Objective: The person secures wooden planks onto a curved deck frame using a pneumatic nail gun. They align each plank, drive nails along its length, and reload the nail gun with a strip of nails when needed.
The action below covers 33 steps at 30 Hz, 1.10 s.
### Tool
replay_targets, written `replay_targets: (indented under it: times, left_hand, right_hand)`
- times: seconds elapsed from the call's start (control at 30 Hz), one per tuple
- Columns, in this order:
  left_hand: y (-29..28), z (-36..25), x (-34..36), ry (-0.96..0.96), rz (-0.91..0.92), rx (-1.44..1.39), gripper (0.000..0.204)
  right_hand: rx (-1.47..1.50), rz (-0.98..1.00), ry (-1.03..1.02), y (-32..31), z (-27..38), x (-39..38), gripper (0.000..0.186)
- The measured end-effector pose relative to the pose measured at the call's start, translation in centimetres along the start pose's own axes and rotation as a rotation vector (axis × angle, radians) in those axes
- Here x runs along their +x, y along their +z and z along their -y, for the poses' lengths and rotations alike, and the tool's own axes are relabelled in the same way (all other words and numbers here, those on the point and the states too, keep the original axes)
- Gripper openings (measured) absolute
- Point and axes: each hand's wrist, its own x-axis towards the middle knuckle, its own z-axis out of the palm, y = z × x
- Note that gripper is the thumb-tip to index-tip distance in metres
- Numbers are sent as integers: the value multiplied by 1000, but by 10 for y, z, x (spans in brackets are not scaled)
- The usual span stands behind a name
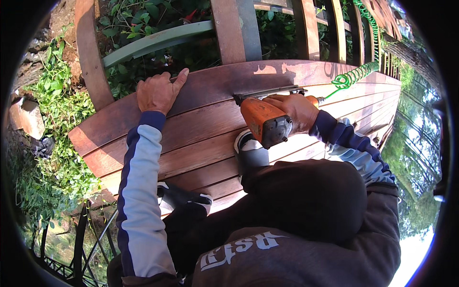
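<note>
My right hand [300,114] is wrapped round the handle of an orange and black air nail gun [259,115], which lies low over the boards near the middle of the deck. Its long dark magazine runs along the inner side of the curved edge board [210,89]. From the handle end a thin green line leads to a coiled air hose [358,73]. Farther left, my left hand [157,94] grips that same edge board, its fingers bent over the far edge and its thumb stretched to the right. Those fingertips are hidden.
Brown deck planks [191,139] lie beneath my shoes [251,148]. Along the far side stand wooden railing posts [228,33], joined by a curved green rail [160,43]. Leafy plants [55,148] and a rock [27,117] border the left. Black metal framework [80,239] shows at lower left.
</note>
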Motion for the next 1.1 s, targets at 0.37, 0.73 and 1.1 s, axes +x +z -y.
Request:
replay_targets:
  times: [0.37,0.73,1.1]
  left_hand:
    - [4,1,-1,17,-15,0,69]
    - [3,-2,-5,6,19,3,70]
    - [3,-2,-1,-14,2,29,68]
  right_hand:
    - [9,-13,-49,7,-9,-7,71]
    - [58,-41,29,2,-11,-2,52]
    - [-60,-65,56,4,-36,-27,97]
